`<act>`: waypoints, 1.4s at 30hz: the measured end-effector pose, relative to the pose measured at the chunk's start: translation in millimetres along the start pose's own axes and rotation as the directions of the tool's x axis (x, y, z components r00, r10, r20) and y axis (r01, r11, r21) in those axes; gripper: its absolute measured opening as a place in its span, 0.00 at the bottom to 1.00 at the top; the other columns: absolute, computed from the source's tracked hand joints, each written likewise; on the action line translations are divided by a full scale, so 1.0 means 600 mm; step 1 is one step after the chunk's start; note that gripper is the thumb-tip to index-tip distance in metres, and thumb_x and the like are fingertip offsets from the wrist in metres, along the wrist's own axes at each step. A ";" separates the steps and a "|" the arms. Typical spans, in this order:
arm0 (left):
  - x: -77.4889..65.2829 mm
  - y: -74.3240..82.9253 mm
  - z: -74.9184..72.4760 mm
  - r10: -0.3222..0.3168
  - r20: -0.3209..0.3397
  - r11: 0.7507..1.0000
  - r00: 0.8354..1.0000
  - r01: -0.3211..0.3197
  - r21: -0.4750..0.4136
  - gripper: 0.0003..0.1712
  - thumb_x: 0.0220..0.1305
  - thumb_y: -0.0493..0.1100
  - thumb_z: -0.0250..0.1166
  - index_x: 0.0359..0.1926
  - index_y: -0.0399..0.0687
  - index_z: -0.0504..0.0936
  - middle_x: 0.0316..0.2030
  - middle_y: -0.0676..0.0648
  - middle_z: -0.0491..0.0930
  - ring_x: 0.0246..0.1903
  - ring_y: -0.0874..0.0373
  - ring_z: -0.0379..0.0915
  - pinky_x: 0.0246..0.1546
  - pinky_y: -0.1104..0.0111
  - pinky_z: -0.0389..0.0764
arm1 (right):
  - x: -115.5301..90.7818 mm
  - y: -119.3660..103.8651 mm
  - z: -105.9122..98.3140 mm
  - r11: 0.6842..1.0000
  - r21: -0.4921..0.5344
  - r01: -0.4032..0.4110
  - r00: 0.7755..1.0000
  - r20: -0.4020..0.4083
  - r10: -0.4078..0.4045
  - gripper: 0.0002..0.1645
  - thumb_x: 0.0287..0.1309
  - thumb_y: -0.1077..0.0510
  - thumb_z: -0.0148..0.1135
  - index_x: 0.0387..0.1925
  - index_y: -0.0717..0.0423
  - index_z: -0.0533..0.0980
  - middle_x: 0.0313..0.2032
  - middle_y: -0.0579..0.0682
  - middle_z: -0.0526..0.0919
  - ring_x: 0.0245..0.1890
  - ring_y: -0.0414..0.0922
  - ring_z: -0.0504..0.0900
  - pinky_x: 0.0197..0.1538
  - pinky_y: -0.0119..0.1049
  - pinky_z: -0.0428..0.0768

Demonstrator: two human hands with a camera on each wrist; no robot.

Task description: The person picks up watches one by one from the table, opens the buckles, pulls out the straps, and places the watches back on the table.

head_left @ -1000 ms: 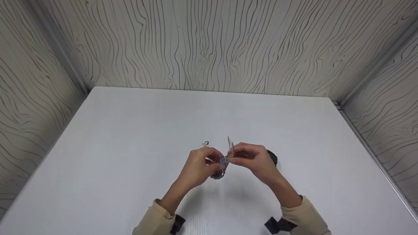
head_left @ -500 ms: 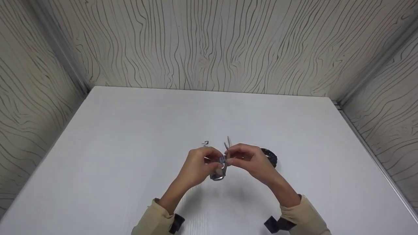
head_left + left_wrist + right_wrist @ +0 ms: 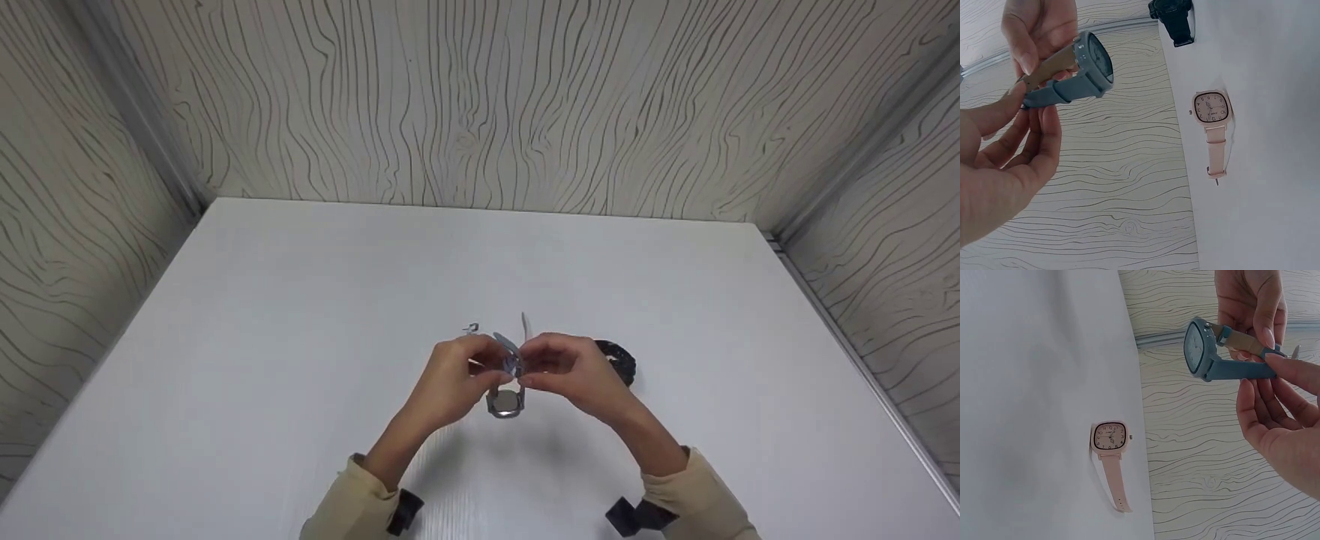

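Note:
A blue-grey wristwatch [image 3: 505, 403] hangs between my hands, its case below and its strap ends brought together above. My left hand [image 3: 461, 379] pinches one strap part between thumb and fingers. From the other side, my right hand [image 3: 574, 367] pinches the strap near the buckle. The round dial [image 3: 1195, 347] shows in the right wrist view. In the left wrist view, the strap [image 3: 1067, 90] runs from the case into the fingertips, its tan lining partly visible. Fingers hide much of the buckle.
On the white table [image 3: 337, 300] lies a pink square-faced watch [image 3: 1211, 107], mostly hidden behind my left hand in the head view. A black watch [image 3: 619, 362] lies beyond my right hand. Wood-grain panels [image 3: 465, 105] enclose the back and sides.
A strap tail now leans leftward between my fingertips, apart from the other upright tip. The watch case has turned to face the head camera more squarely. Both hands have barely shifted.

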State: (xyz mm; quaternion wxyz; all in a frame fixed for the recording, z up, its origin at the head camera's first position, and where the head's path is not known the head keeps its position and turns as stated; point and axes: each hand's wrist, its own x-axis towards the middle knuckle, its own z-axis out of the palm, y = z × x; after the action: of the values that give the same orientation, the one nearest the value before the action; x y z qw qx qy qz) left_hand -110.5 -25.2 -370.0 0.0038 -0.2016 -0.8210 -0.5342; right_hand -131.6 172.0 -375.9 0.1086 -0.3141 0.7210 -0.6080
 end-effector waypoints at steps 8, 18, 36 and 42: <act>-0.002 -0.002 -0.002 -0.008 -0.011 1.000 1.000 0.008 -0.010 0.09 0.53 0.32 0.66 0.38 0.38 0.80 0.32 0.48 0.79 0.34 0.59 0.76 0.38 0.72 0.78 | 0.003 -0.002 0.000 0.999 -0.037 -0.005 1.000 -0.018 0.004 0.13 0.51 0.67 0.63 0.41 0.67 0.77 0.36 0.59 0.79 0.38 0.47 0.80 0.42 0.37 0.79; -0.003 -0.001 -0.006 -0.031 0.010 0.999 0.999 0.032 -0.035 0.11 0.51 0.30 0.67 0.38 0.38 0.80 0.32 0.47 0.79 0.35 0.57 0.78 0.39 0.71 0.78 | 0.002 -0.004 -0.001 0.999 -0.041 0.019 1.000 -0.008 -0.019 0.11 0.51 0.68 0.63 0.39 0.65 0.77 0.36 0.56 0.80 0.38 0.48 0.80 0.43 0.38 0.79; -0.007 -0.006 -0.009 -0.023 0.032 0.996 0.999 0.026 -0.081 0.11 0.52 0.30 0.65 0.39 0.37 0.79 0.35 0.47 0.79 0.38 0.56 0.78 0.41 0.69 0.78 | 0.001 -0.035 0.007 0.995 -0.094 -0.029 0.999 -0.016 0.028 0.11 0.49 0.73 0.61 0.38 0.69 0.77 0.35 0.58 0.79 0.37 0.47 0.80 0.43 0.40 0.78; -0.008 -0.008 -0.015 -0.049 0.012 0.992 0.999 0.050 -0.113 0.11 0.52 0.29 0.65 0.39 0.36 0.79 0.34 0.47 0.79 0.37 0.56 0.77 0.41 0.70 0.78 | -0.002 -0.034 0.004 0.994 -0.098 -0.051 0.998 -0.029 0.048 0.11 0.49 0.73 0.61 0.38 0.70 0.77 0.36 0.64 0.78 0.38 0.46 0.80 0.44 0.39 0.78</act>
State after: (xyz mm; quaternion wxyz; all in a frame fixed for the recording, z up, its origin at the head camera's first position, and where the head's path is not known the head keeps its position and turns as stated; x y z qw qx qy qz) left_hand -109.6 -36.1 -371.6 -0.0246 -0.1835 -0.7940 -0.5791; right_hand -122.9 169.2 -357.2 0.0984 -0.2931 0.7591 -0.5729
